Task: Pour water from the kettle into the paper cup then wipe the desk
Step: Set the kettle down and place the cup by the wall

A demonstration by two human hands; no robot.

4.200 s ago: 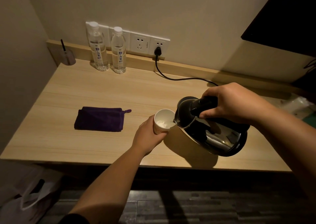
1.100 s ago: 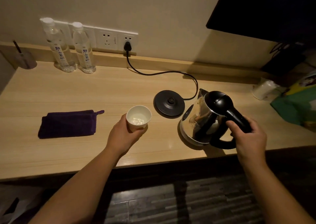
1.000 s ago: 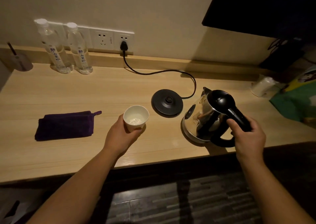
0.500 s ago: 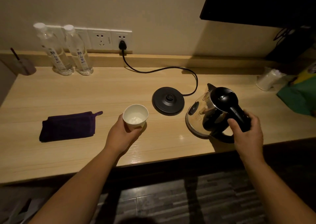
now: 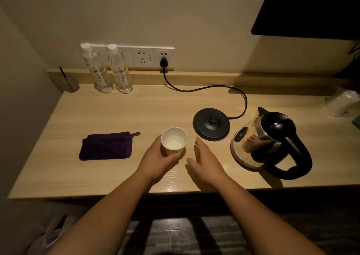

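Dim wooden desk (image 5: 97,114): left hand (image 5: 157,160) grips paper cup (image 5: 174,140); right hand (image 5: 206,164) open beside it.

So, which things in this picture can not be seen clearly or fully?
- Water level in the paper cup: dim light, head view; pale inside only.
- Bottle labels: too small to read.
- White object at the right edge: blurred and cut off.
- Spills on the desk: glare hides any wet spot.
- Left hand fingers behind the cup: hidden by it.
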